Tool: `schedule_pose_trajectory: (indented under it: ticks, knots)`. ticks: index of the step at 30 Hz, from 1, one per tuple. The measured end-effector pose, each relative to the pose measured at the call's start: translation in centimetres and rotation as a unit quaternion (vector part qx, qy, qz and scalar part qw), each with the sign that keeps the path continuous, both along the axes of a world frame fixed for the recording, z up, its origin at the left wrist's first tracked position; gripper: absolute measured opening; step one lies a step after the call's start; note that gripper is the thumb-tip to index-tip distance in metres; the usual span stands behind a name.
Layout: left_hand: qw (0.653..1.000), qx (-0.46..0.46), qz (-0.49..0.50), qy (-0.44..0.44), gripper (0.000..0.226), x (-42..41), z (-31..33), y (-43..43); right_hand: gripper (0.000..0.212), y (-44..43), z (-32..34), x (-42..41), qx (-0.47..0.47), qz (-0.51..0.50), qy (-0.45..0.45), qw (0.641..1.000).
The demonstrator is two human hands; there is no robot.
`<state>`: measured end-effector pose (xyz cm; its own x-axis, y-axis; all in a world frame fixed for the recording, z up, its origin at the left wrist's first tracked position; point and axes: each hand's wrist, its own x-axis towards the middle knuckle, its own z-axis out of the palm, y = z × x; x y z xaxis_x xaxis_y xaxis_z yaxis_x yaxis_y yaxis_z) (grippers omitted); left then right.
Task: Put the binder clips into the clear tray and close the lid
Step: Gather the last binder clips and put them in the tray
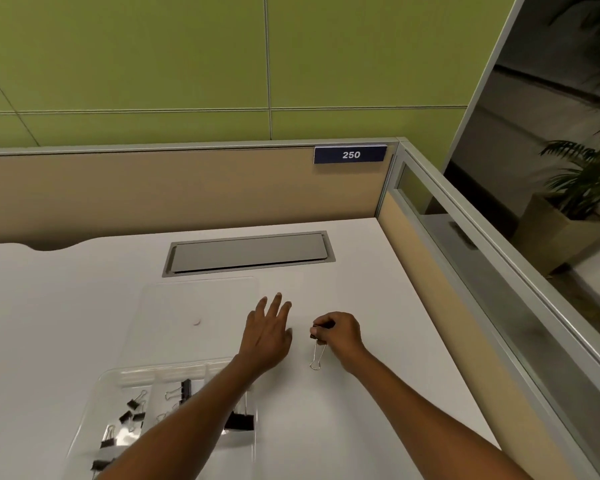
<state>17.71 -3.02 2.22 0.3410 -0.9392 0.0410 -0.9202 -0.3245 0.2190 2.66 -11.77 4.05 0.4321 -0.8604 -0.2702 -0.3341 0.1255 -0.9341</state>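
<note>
A clear tray with dividers lies at the near left of the white desk, and several black binder clips sit in its compartments. Its clear lid lies flat and open behind it. My left forearm crosses over the tray's right side, partly hiding a large clip. My left hand hovers flat with fingers spread, holding nothing, just right of the lid. My right hand pinches a binder clip whose wire handle hangs down toward the desk.
A grey cable hatch is set into the desk behind the lid. A beige partition with a "250" sign closes the back, and a glass-topped divider runs along the right edge.
</note>
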Motion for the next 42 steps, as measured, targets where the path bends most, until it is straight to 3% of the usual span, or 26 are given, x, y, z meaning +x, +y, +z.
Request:
schedule_pose_trajectory:
  ticks: [14,20,30,34,36,42]
  knots:
    - [0.999,-0.007,0.054,-0.005,0.056,5.5,0.6,9.2,0.013,9.2,1.4,5.8,-0.021,0.090,-0.005,0.996]
    - [0.998,-0.010,0.067,-0.001,0.054,7.0,0.6,12.2,0.013,11.4,1.9,7.6,-0.079,0.141,0.034,0.986]
    - [0.997,-0.018,0.074,-0.018,0.047,9.6,0.7,16.2,0.015,14.3,-0.2,10.4,-0.187,0.185,0.178,0.948]
    - [0.997,-0.015,0.077,-0.016,0.048,10.9,0.5,17.7,0.024,14.8,-1.4,10.3,-0.206,0.186,0.230,0.933]
    - [0.997,-0.013,0.079,-0.012,0.049,11.5,0.3,18.4,0.014,15.2,-1.1,10.2,-0.203,0.170,0.223,0.938]
    - [0.998,-0.009,0.065,-0.016,0.052,13.5,0.0,19.6,0.020,16.1,-0.2,10.7,-0.238,0.128,0.187,0.944]
